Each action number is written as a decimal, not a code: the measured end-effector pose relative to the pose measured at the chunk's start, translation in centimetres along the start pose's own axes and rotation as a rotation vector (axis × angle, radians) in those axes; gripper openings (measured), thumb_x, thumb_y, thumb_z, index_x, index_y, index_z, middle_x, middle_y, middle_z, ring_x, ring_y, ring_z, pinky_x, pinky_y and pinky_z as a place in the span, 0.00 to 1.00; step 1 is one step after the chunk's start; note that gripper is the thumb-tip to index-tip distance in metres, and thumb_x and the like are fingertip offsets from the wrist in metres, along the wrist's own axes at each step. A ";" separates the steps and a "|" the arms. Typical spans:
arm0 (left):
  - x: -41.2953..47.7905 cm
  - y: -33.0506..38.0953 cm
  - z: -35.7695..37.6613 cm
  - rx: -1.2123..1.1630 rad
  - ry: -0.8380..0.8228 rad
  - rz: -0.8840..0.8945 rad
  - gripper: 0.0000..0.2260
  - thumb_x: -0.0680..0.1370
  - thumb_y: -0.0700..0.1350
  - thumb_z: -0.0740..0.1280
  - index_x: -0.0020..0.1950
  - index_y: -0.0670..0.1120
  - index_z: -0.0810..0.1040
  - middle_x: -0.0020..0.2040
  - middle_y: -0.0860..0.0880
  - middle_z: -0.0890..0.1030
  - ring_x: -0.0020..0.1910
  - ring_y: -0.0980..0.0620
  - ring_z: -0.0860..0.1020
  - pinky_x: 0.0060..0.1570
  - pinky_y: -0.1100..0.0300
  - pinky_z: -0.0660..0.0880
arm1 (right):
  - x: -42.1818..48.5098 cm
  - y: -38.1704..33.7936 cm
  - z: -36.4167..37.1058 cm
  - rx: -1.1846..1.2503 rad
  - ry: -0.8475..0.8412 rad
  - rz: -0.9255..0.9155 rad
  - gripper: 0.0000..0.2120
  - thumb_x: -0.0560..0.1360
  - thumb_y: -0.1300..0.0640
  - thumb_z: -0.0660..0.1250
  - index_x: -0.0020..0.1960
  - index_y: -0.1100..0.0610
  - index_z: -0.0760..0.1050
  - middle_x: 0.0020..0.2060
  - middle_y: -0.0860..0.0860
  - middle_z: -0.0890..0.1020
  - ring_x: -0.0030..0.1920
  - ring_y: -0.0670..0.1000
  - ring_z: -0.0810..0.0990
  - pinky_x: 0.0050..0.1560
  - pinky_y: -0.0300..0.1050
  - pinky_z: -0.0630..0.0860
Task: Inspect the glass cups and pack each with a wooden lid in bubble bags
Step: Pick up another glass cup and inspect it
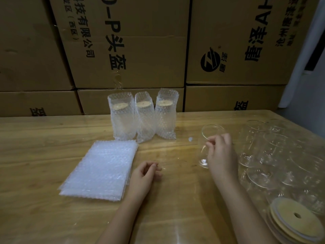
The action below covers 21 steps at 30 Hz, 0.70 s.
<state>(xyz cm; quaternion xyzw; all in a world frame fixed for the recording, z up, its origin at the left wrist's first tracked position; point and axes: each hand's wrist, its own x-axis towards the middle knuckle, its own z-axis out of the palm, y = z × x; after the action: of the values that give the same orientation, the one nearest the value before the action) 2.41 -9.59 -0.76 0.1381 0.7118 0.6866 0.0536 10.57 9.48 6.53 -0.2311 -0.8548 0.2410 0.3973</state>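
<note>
Head view: right hand [222, 152] grips a glass cup [208, 145] tilted above the wooden table [44, 155], left hand [146, 173] rests loosely curled and empty beside the stack of bubble bags [103, 171], three packed cups [143, 117] stand behind, wooden lids [295, 221] lie at lower right.

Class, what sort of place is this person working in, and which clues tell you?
Probably a warehouse packing bench: printed cardboard cartons stacked behind the wooden table, three packed cups standing in bubble bags, a pile of empty bubble bags, and a glass cup in the right hand.
</note>
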 end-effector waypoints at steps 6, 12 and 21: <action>0.3 0.8 -0.4 -0.356 -0.113 -0.159 0.10 0.81 0.50 0.58 0.60 0.51 0.73 0.58 0.48 0.81 0.50 0.49 0.83 0.47 0.53 0.80 | -3.1 -1.1 2.7 0.932 -0.116 0.298 0.09 0.79 0.66 0.60 0.44 0.55 0.73 0.38 0.50 0.74 0.31 0.44 0.75 0.37 0.34 0.72; 0.5 1.0 -1.1 -0.613 -0.170 -0.331 0.26 0.67 0.64 0.63 0.60 0.51 0.74 0.54 0.44 0.83 0.45 0.41 0.84 0.30 0.55 0.79 | -5.3 -0.8 4.9 1.064 -0.189 0.298 0.06 0.78 0.64 0.62 0.44 0.56 0.73 0.31 0.49 0.72 0.31 0.46 0.73 0.40 0.44 0.72; 0.2 0.7 0.3 -0.300 0.090 0.037 0.28 0.72 0.60 0.60 0.69 0.47 0.63 0.62 0.45 0.73 0.44 0.52 0.84 0.32 0.60 0.78 | -6.0 0.3 6.6 0.923 -0.177 0.321 0.10 0.80 0.62 0.61 0.55 0.51 0.77 0.52 0.47 0.82 0.55 0.47 0.80 0.56 0.37 0.74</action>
<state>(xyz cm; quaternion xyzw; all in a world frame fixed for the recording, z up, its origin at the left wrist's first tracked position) 2.35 -9.23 -0.01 0.1106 0.6002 0.7916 0.0289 8.92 4.70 -0.83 -0.1384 -0.6431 0.6710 0.3421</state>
